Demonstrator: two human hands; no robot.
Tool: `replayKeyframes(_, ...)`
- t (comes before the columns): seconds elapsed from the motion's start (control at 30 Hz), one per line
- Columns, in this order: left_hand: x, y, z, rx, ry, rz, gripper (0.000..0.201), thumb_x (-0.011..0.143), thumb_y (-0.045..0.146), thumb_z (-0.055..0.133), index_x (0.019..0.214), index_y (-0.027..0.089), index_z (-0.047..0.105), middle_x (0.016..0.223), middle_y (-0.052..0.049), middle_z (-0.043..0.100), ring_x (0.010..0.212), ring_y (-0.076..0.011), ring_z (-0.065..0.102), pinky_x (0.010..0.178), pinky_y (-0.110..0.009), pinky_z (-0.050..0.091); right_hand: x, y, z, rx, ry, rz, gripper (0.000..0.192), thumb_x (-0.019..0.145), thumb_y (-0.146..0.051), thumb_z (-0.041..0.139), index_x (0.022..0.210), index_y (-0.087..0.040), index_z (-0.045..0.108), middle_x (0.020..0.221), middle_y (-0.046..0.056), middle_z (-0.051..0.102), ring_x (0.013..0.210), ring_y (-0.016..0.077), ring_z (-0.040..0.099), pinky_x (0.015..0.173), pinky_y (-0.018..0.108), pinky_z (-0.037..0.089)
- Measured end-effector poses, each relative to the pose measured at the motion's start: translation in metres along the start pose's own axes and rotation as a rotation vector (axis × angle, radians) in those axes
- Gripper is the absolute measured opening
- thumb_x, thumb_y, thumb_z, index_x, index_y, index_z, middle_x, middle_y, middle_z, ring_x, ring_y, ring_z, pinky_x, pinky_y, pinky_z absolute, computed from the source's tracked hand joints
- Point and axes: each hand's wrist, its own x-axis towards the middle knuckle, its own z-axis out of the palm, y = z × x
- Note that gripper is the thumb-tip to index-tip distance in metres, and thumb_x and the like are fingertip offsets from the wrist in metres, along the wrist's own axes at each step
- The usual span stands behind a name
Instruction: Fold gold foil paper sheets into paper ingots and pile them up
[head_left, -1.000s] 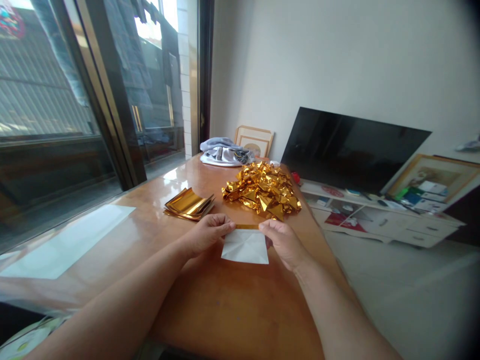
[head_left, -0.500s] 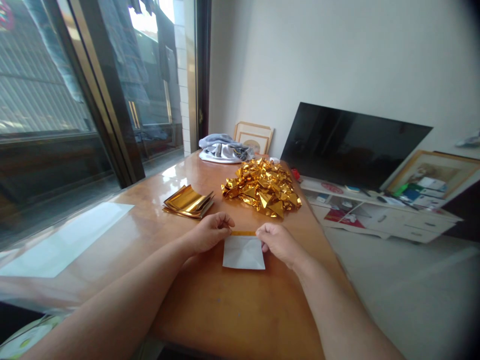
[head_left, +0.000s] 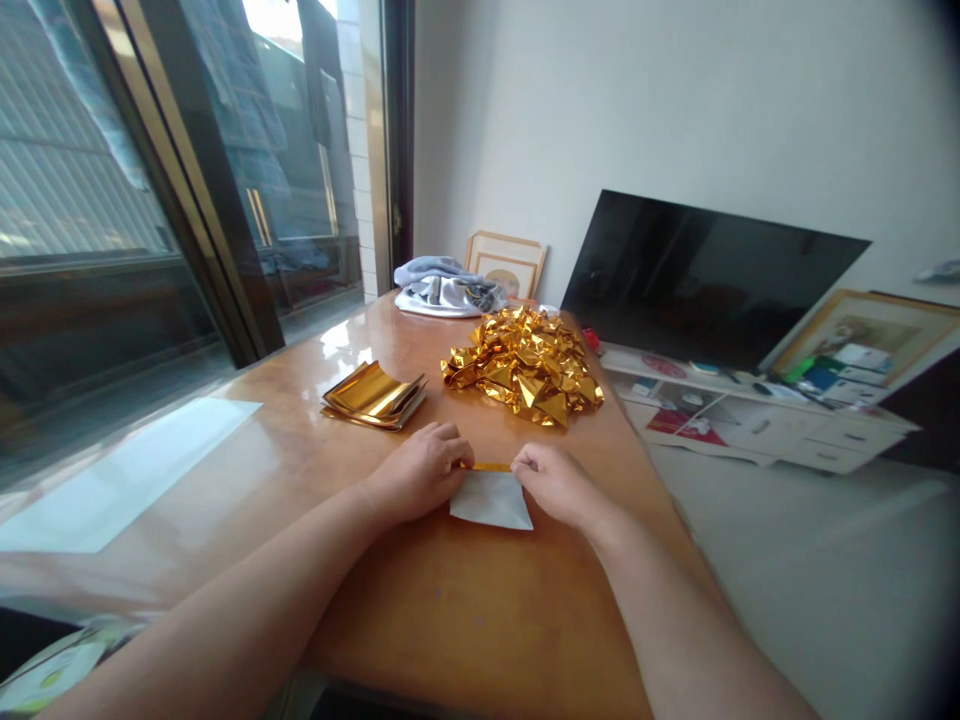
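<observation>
A small sheet of gold foil paper (head_left: 491, 499) lies with its pale back up, and a narrow gold strip shows folded over along its far edge. At the left end of that fold, the fingers of my left hand (head_left: 429, 470) are closed on the paper. My right hand (head_left: 555, 482) pinches the fold's right end. Beyond my left hand rests a stack of gold foil sheets (head_left: 373, 393), slightly curled. Past my hands to the right is a heap of folded gold foil pieces (head_left: 529, 368).
The brown wooden table (head_left: 450, 610) runs away from me. A pale sheet (head_left: 142, 470) lies at its left, and bundled grey cloth (head_left: 446, 288) at its far end. Framed pictures (head_left: 506, 262) lean on the wall. Right of the table stand a television (head_left: 712, 280) and a white cabinet (head_left: 787, 435).
My left hand has turned over more, with its back upward and its fingers curled further over the fold. My right hand keeps its pinch. The view has tipped slightly.
</observation>
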Motion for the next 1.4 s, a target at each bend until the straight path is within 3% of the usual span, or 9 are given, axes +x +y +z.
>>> replayKeyframes(0.27, -0.005, 0.011, -0.006, 0.124, -0.102, 0.099, 0.029, 0.094, 0.02, 0.048, 0.101, 0.023, 0.076, 0.085, -0.008, 0.058, 0.082, -0.0202, 0.054, 0.075, -0.032, 0.042, -0.001, -0.003, -0.001, -0.022, 0.016, 0.014, 0.02, 0.086, -0.028, 0.056, 0.069, -0.022, 0.064, 0.071, 0.002, 0.068, 0.066, 0.0166, 0.056, 0.06, 0.026, 0.034)
replayKeyframes(0.43, -0.003, 0.017, -0.005, 0.211, -0.146, 0.1, 0.029, 0.096, 0.024, 0.048, 0.098, 0.023, 0.076, 0.084, -0.008, 0.059, 0.084, -0.0222, 0.054, 0.074, -0.034, 0.04, 0.0, -0.004, 0.0, -0.038, 0.018, 0.016, 0.02, 0.085, -0.026, 0.056, 0.067, -0.022, 0.062, 0.071, 0.002, 0.068, 0.065, 0.0161, 0.055, 0.059, 0.026, 0.033)
replayKeyframes(0.63, -0.003, 0.019, -0.005, 0.155, -0.155, 0.074, 0.031, 0.097, 0.027, 0.047, 0.091, 0.02, 0.076, 0.082, -0.008, 0.058, 0.081, -0.0216, 0.053, 0.075, -0.034, 0.041, 0.0, -0.003, 0.002, -0.038, 0.033, 0.033, 0.021, 0.084, -0.027, 0.056, 0.065, -0.022, 0.059, 0.069, 0.002, 0.067, 0.065, 0.0157, 0.054, 0.057, 0.026, 0.031)
replayKeyframes(0.9, -0.003, 0.022, -0.007, 0.159, -0.168, 0.051, 0.028, 0.096, 0.023, 0.048, 0.085, 0.02, 0.074, 0.084, -0.007, 0.058, 0.079, -0.0205, 0.054, 0.071, -0.033, 0.039, 0.0, 0.002, -0.008, 0.075, 0.056, 0.005, 0.015, 0.083, -0.028, 0.056, 0.074, -0.021, 0.066, 0.074, 0.001, 0.069, 0.067, 0.0163, 0.057, 0.06, 0.026, 0.037)
replayKeyframes(1.17, -0.004, 0.021, -0.006, 0.218, -0.184, 0.053, 0.026, 0.095, 0.024, 0.049, 0.094, 0.022, 0.075, 0.085, -0.008, 0.059, 0.083, -0.0222, 0.055, 0.075, -0.034, 0.039, -0.012, -0.017, -0.016, 0.109, -0.18, -0.165, 0.023, 0.085, -0.023, 0.054, 0.079, -0.024, 0.076, 0.08, 0.001, 0.075, 0.074, 0.0208, 0.065, 0.067, 0.028, 0.043)
replayKeyframes(1.4, -0.004, 0.021, -0.006, 0.305, -0.181, 0.087, 0.028, 0.097, 0.027, 0.047, 0.093, 0.023, 0.075, 0.088, -0.008, 0.061, 0.084, -0.0224, 0.056, 0.075, -0.035, 0.037, -0.011, -0.014, -0.02, 0.094, -0.116, -0.156, 0.02, 0.081, -0.022, 0.06, 0.086, -0.027, 0.079, 0.079, 0.002, 0.076, 0.076, 0.0236, 0.065, 0.072, 0.031, 0.045)
